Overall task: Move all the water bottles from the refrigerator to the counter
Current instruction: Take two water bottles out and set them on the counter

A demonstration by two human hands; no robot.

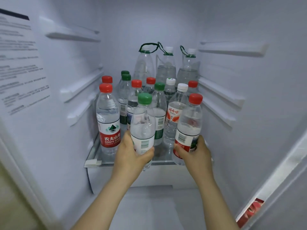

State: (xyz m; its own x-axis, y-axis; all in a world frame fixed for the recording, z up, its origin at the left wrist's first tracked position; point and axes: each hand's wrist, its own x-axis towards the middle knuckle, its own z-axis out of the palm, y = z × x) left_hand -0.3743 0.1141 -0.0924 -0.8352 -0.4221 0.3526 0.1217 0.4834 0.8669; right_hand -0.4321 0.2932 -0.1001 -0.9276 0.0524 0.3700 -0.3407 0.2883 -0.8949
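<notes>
Clasping a green-capped bottle (142,128) left grip (132,155), red-capped bottle (189,128) right grip (196,151)

A white printed sheet with rows of small black text (20,63) is stuck well above and left of the left hand's fingers (146,152). A small red-and-white sticker (252,211) sits below and right of the right hand's fingers (180,151).

Small bottles (108,117) stand clustered on the fridge shelf (93,161). Three tall bottles (166,67) stand behind them, against the back wall.
</notes>
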